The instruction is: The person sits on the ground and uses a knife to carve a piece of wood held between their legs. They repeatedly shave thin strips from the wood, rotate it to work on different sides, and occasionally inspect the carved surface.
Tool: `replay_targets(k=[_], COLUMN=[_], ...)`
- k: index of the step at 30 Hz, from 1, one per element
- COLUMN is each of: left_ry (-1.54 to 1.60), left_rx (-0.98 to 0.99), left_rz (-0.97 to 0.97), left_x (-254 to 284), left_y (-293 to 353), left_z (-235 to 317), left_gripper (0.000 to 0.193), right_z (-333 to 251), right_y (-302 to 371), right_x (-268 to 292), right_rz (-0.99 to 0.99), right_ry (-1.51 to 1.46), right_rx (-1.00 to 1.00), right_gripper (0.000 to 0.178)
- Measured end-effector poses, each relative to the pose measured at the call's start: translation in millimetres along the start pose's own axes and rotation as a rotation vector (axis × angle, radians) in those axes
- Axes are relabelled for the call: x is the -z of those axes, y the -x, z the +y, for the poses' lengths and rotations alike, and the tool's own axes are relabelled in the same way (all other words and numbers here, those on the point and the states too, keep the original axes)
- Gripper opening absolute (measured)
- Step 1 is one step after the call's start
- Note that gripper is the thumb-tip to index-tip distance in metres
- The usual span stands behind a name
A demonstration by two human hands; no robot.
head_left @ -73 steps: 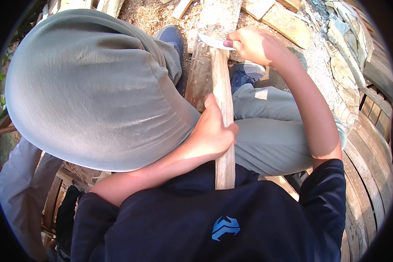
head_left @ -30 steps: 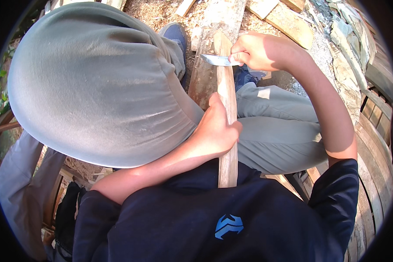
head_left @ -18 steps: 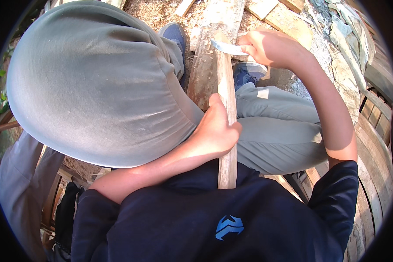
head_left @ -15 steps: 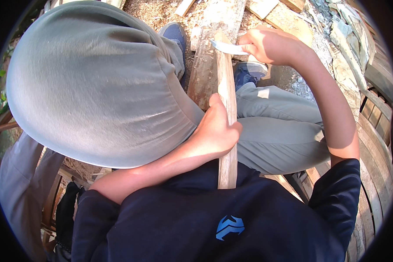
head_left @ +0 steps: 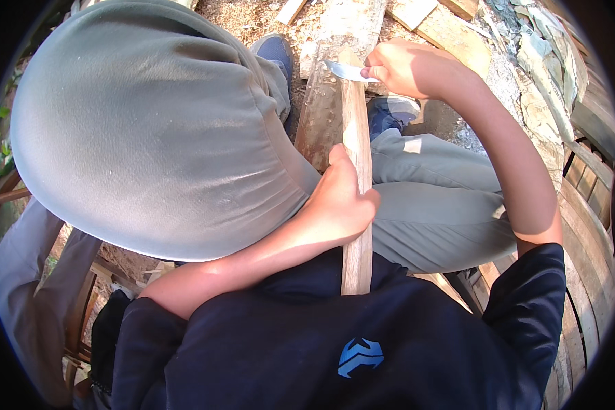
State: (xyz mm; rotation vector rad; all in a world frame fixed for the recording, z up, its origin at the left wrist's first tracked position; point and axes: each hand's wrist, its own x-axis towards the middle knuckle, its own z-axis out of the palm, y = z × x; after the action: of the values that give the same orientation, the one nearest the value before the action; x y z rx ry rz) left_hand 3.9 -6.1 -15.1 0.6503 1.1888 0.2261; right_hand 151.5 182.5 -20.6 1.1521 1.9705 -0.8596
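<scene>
A long, squared wooden stick (head_left: 355,126) runs from against my chest out to a plank (head_left: 319,119) between my feet. My left hand (head_left: 345,201) is closed round the lower half of the stick, thumb lying along its side. At the far end my right hand (head_left: 406,68) grips a knife, its handle hidden in my fist. The short, pale knife blade (head_left: 345,71) lies across the stick just below its narrowed, rough tip.
Both my knees are bent, my left knee (head_left: 137,130) filling the upper left. Wood chips (head_left: 239,19) cover the ground ahead, with cut boards (head_left: 451,37) at the upper right. Stacked wooden slats (head_left: 584,239) stand along the right. Behind me at the left show another person's trouser legs (head_left: 31,266).
My right hand and the knife have shifted slightly left and a little toward the far end of the stick. My left hand and the stick are almost unmoved.
</scene>
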Motion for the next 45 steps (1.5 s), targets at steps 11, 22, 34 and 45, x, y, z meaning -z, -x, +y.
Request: replay_targets(k=[11, 22, 34, 45], left_ry=[-0.027, -0.026, -0.012, 0.456], left_rx=[-0.026, 0.028, -0.024, -0.011], left_rz=[0.006, -0.102, 0.038, -0.111], left_x=[-2.0, -7.9, -2.6, -3.8], left_y=[-2.0, -6.3, 3.9, 14.9], left_z=[-3.3, -1.5, 9.2, -2.5], left_gripper=[0.043, 0.044, 0.060, 0.080], right_z=[14.5, 52.8, 61.7, 50.5], right_y=[-4.5, -0.8, 1.1, 5.2], right_x=[-14.1, -38.5, -52.2, -66.2], right_rz=[0.037, 0.153, 0.166, 0.285], right_ry=[-0.081, -0.107, -0.442, -0.483], right_rx=[0.035, 0.089, 0.145, 0.174], right_gripper=[0.033, 0.027, 0.030, 0.026])
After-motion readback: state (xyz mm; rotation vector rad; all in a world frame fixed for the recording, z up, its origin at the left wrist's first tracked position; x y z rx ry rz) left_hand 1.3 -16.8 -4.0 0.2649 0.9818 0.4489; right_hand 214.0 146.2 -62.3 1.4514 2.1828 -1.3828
